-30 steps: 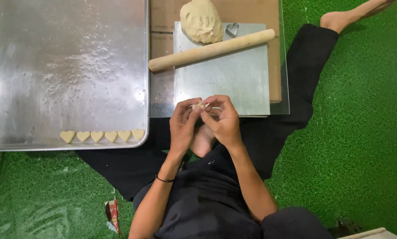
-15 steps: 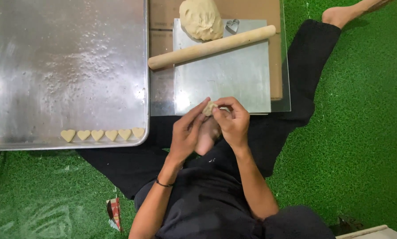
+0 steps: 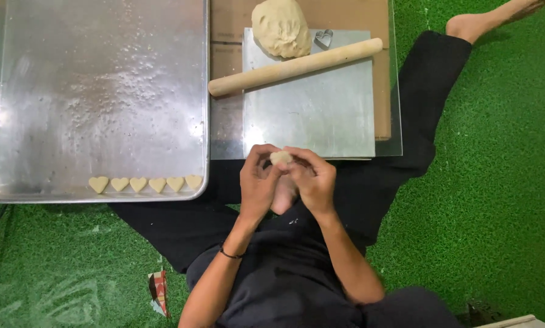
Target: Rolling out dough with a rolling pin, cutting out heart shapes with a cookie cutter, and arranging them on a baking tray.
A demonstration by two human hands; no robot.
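Small dough piece, pale beige, pinched between both hands just off the near edge of the metal sheet. Left hand curled around it from the left, fingers closed on the lump. Right hand pressed in from the right, fingers likewise closed on the same lump, thumbs meeting over it. Thin dark band on the left wrist.

Just beyond the hands: flat rectangular metal sheet, lying on a clear pane over a brown cardboard board. Wooden rolling pin resting slantwise across the far part of the sheet, left end reaching past the sheet's edge. Large dough ball at the far edge of the sheet, touching or nearly touching the pin. Heart-shaped metal cutter just beside the ball, to its right.

To the left: big baking tray, shiny, lightly dusted. Six heart-shaped dough cutouts in a row along its near rim, side by side.

Under everything: green artificial turf as floor. Black-clothed legs folded beneath the hands, one bare foot stretched out far right. Small scrap of coloured wrapper on the turf near the left elbow.
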